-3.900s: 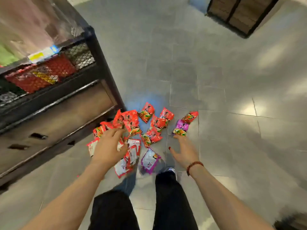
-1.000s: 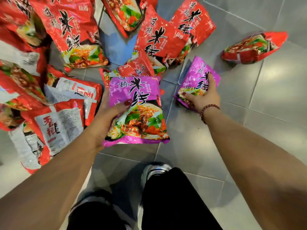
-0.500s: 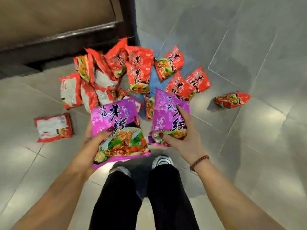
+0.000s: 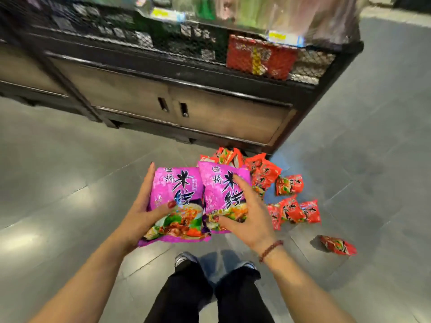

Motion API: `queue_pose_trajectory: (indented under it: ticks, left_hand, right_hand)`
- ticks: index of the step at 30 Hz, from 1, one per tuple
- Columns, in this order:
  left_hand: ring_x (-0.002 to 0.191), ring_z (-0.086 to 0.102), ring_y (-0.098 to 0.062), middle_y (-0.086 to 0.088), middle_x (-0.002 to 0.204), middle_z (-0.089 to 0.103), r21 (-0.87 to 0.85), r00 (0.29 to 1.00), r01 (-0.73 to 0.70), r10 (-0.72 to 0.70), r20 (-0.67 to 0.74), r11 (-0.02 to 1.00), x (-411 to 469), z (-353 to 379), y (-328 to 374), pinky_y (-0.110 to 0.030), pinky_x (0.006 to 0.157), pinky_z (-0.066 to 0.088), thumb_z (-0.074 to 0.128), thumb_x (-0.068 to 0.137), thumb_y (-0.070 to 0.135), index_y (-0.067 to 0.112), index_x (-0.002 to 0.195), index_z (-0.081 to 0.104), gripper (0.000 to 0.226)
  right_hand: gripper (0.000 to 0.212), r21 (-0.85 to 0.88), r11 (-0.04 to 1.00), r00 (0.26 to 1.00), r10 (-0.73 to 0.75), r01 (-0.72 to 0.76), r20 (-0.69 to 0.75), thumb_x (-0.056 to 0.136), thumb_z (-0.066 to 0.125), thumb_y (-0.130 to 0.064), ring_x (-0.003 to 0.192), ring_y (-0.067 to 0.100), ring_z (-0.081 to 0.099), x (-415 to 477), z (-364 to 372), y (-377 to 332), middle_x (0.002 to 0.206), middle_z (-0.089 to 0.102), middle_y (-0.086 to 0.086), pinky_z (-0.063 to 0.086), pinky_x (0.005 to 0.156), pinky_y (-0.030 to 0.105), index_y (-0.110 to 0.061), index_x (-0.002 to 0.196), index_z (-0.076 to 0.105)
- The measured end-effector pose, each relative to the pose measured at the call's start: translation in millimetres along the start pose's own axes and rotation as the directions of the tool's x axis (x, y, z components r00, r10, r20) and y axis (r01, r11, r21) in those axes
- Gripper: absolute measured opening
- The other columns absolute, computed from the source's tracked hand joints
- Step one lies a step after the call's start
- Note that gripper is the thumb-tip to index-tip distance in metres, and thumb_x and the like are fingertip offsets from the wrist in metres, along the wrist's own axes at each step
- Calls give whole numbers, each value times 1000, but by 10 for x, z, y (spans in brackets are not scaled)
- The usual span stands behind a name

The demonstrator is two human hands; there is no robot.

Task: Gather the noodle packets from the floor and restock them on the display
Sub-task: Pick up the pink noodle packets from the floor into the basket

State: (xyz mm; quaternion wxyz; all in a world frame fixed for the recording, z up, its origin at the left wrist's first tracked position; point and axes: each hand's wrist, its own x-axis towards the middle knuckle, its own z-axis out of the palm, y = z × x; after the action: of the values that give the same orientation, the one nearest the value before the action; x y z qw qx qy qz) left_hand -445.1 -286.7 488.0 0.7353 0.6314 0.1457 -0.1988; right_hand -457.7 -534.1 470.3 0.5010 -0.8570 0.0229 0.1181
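My left hand [image 4: 142, 213] grips a purple noodle packet [image 4: 179, 183] by its left edge, thumb across the front. My right hand [image 4: 247, 213] holds a second purple noodle packet [image 4: 219, 183] right beside it, the two overlapping slightly. Both are raised above the floor in front of me. Several red noodle packets [image 4: 289, 185] lie scattered on the grey tiles to the right, at the foot of the display [image 4: 233, 57]. One red packet [image 4: 338, 245] lies apart, further right. The display's mesh shelf holds red packets [image 4: 261, 58] behind its wire front.
The dark display stand has wooden cabinet doors [image 4: 172, 108] below the mesh shelf and blurred goods higher up. Its right corner post [image 4: 326, 94] stands close to the pile. My black trousers and shoes [image 4: 210, 264] are below the hands. Grey tile floor [image 4: 70, 183] spreads left and right.
Both hands lifted the purple packets off the floor and brought them together. My view rose from the pile to face the display front; the red packets now sit to the right.
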Motion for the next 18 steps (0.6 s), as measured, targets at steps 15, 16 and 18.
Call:
queue_pose_trajectory:
  ticks: [15,16,18]
  left_hand:
    - [102,69,-25,9,135,49,-153,853,-294,187,-487,944,-1535,-1943,562,-37,69,60,88,53,28,72,129,29,105]
    - [102,69,-27,5,135,49,-172,846,-300,179,-502,938,-1561,-2018,563,-39,70,60,87,51,30,71,129,31,104]
    - [102,69,-28,4,134,49,-183,815,-312,163,-557,932,-1567,-2166,563,-42,71,60,85,53,31,73,126,32,100]
  right_hand:
    - [62,187,927,827,-373,324,419,90,63,-6,111,-31,36,432,1589,-2170,135,42,-19,31,83,-6,-43,133,38]
    - [62,193,924,812,-382,329,442,88,64,-3,109,-29,39,494,1681,-2260,134,44,-16,32,83,-5,-38,134,41]
    - [64,201,916,779,-401,348,481,86,66,-2,110,-20,48,640,1889,-2407,131,49,-7,38,84,1,-36,136,44]
